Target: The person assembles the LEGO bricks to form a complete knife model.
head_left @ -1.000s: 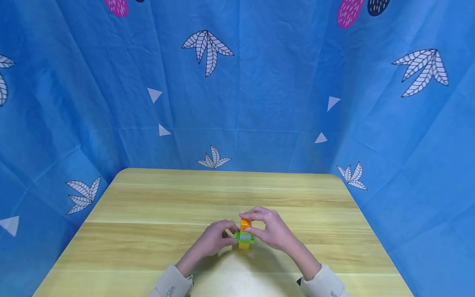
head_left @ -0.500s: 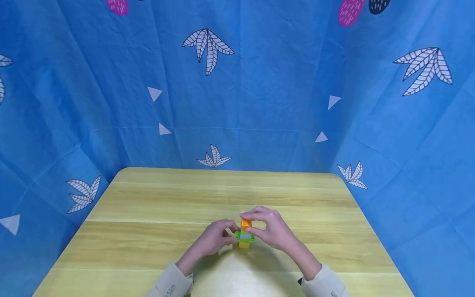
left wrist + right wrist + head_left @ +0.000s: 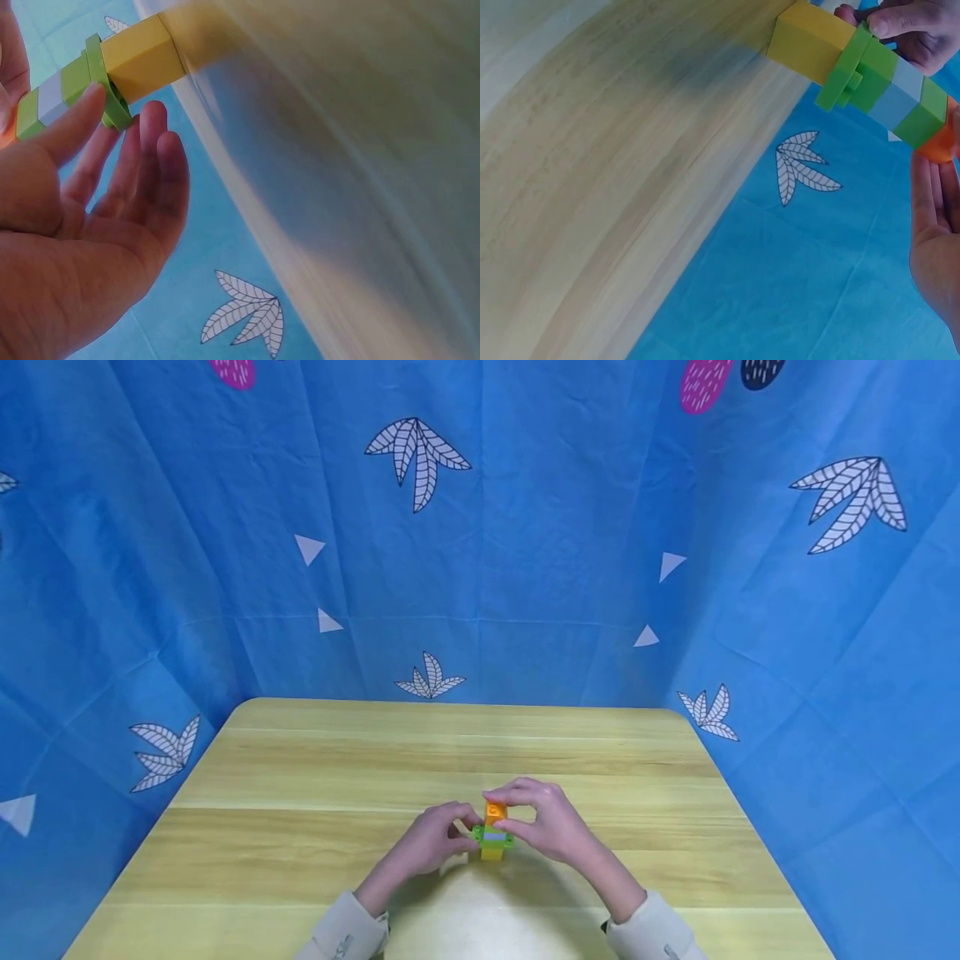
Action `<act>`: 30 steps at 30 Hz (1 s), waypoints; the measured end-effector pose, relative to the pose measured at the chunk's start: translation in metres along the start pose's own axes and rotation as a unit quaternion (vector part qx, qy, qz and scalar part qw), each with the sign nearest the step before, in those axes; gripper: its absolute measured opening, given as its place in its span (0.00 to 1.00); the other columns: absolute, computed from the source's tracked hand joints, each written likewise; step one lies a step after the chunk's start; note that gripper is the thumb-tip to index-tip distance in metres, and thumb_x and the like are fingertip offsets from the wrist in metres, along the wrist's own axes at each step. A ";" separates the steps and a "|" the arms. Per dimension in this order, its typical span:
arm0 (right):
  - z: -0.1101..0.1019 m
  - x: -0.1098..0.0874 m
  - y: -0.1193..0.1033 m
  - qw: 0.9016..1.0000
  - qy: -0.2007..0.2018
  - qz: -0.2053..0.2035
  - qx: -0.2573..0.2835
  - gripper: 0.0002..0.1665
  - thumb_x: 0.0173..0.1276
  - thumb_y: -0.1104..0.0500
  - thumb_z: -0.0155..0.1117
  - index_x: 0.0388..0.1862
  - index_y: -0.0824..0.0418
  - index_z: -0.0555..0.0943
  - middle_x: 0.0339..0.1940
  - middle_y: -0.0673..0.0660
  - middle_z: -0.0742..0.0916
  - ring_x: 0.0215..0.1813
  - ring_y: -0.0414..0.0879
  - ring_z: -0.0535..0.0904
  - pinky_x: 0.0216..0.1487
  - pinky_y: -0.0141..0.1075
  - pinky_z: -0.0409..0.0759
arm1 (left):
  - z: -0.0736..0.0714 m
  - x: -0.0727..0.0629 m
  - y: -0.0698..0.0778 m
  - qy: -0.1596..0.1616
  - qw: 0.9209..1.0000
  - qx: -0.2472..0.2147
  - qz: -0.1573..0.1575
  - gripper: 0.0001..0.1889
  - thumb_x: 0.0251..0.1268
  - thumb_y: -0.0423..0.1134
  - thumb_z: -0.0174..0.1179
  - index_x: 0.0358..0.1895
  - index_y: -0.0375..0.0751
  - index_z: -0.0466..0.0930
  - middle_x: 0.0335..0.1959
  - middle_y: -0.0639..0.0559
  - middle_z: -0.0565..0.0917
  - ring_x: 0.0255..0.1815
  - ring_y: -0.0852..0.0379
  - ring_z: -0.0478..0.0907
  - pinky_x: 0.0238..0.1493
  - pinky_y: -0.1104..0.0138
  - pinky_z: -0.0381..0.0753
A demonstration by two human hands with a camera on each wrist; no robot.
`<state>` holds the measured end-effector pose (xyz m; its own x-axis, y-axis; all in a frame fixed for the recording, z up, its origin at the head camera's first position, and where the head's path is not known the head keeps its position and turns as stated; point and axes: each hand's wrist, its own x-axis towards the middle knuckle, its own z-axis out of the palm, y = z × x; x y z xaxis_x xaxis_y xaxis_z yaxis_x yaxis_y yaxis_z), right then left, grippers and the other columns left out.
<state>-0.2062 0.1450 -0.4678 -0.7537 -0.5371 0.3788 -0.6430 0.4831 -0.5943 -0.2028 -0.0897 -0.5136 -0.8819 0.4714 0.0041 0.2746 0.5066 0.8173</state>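
A small stack of toy building blocks (image 3: 493,837) stands on the table between both hands. At its foot is a yellow block (image 3: 810,41), with a wider green plate (image 3: 843,69) on top. Above come a green block (image 3: 76,79), a pale blue block (image 3: 897,94) and another green block (image 3: 922,114). An orange block (image 3: 496,811) tops the stack. My left hand (image 3: 433,841) pinches the green plate's left end, thumb in front and fingers behind. From the right, my right hand (image 3: 551,822) grips the orange block between thumb and fingers.
The wood-grain table (image 3: 315,768) extends around the stack to rounded far corners. Blue cloth (image 3: 570,527) with leaf and triangle prints hangs behind it and along both sides. Pale sleeves (image 3: 351,928) cover the forearms near the front edge.
Both hands keep their hold on the block stack, with hardly any movement. The head view shifts very slightly.
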 end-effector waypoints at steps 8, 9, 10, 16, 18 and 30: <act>0.000 0.000 0.000 1.000 0.000 -0.003 -0.006 0.26 0.60 0.64 0.79 0.58 0.54 0.87 0.52 0.51 0.91 0.53 0.46 0.88 0.55 0.37 0.88 | -0.001 0.000 0.000 0.001 1.000 0.006 0.003 0.10 0.63 0.34 0.72 0.46 0.46 0.84 0.47 0.50 0.86 0.36 0.61 0.83 0.36 0.73 0.84; 0.000 0.000 0.000 1.000 0.000 -0.004 -0.007 0.26 0.60 0.64 0.79 0.58 0.54 0.87 0.52 0.51 0.91 0.53 0.46 0.88 0.55 0.37 0.88 | -0.001 0.000 0.000 0.000 1.000 0.006 0.003 0.11 0.63 0.34 0.72 0.46 0.46 0.84 0.47 0.50 0.86 0.36 0.61 0.83 0.36 0.73 0.84; 0.000 0.000 0.000 1.000 0.000 -0.005 -0.008 0.26 0.60 0.64 0.79 0.58 0.54 0.87 0.52 0.51 0.92 0.53 0.46 0.88 0.55 0.37 0.88 | -0.001 -0.001 0.000 0.000 1.000 0.005 0.002 0.11 0.63 0.34 0.72 0.46 0.46 0.84 0.47 0.50 0.86 0.36 0.61 0.83 0.36 0.73 0.84; 0.000 0.001 0.001 1.000 -0.004 -0.002 -0.016 0.26 0.60 0.63 0.79 0.59 0.54 0.87 0.52 0.51 0.91 0.53 0.46 0.88 0.55 0.37 0.88 | -0.001 -0.001 0.001 0.001 1.000 0.005 0.001 0.10 0.63 0.34 0.72 0.46 0.46 0.84 0.47 0.50 0.86 0.36 0.61 0.83 0.36 0.72 0.84; 0.000 0.001 0.001 1.000 -0.003 -0.003 -0.017 0.26 0.60 0.63 0.79 0.59 0.54 0.87 0.52 0.51 0.91 0.53 0.46 0.88 0.55 0.37 0.88 | -0.001 -0.001 0.001 0.002 1.000 0.005 0.002 0.10 0.63 0.34 0.72 0.46 0.46 0.84 0.47 0.50 0.86 0.36 0.61 0.83 0.36 0.72 0.83; 0.002 -0.002 0.000 1.000 0.007 -0.015 -0.020 0.26 0.59 0.63 0.80 0.58 0.55 0.87 0.52 0.51 0.92 0.54 0.47 0.88 0.56 0.40 0.88 | 0.001 -0.002 0.002 0.001 1.000 0.002 -0.002 0.11 0.62 0.34 0.72 0.46 0.46 0.84 0.47 0.51 0.87 0.36 0.62 0.83 0.36 0.72 0.84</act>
<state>-0.2042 0.1448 -0.4696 -0.7355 -0.5417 0.4069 -0.6702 0.4936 -0.5543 -0.2006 -0.0889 -0.5124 -0.8839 0.4677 0.0028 0.2727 0.5104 0.8155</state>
